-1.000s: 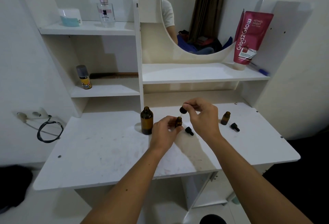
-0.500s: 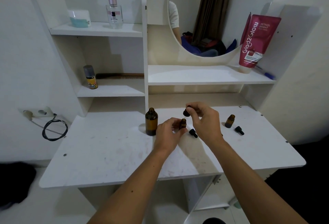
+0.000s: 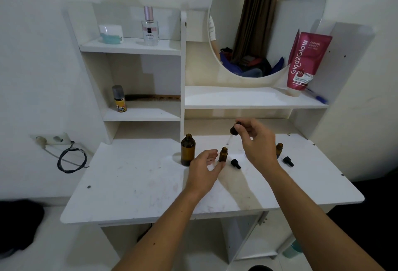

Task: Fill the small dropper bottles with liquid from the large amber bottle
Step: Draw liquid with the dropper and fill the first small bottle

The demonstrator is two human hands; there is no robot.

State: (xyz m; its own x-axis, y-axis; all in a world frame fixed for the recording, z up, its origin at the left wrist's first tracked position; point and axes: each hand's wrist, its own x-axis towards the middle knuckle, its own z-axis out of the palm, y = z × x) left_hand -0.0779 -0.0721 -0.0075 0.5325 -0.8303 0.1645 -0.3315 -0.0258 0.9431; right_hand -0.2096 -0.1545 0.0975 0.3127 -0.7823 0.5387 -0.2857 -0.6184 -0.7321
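Head view, step in hand: filling of the first small dropper bottle [image 3: 223, 154] at frame centre looked just finished; a dropper [image 3: 233, 131] was held above and right of its open mouth, glass tip pointing down toward it.
Right hand [image 3: 258, 141]: closed, pinching the dropper's black bulb between thumb and fingertips.
Left hand [image 3: 204, 168]: open and loose, fingers just beside the small bottle's base, not gripping it.
Large amber bottle [image 3: 188, 152]: uncapped, upright on the tabletop [image 3: 129, 184], just left of the left hand.
Other pieces: second small bottle [image 3: 279, 149] right of the right hand, partly hidden by it; two loose black caps [image 3: 235, 163] and [image 3: 288, 161] lay on the tabletop.
Next move, as I judged it: carry the dropper left into the amber bottle's neck to draw more, keeping the tip steady.
Change from earlier frame: the left hand had let go of the small bottle; the right hand had lifted the dropper clear of it.
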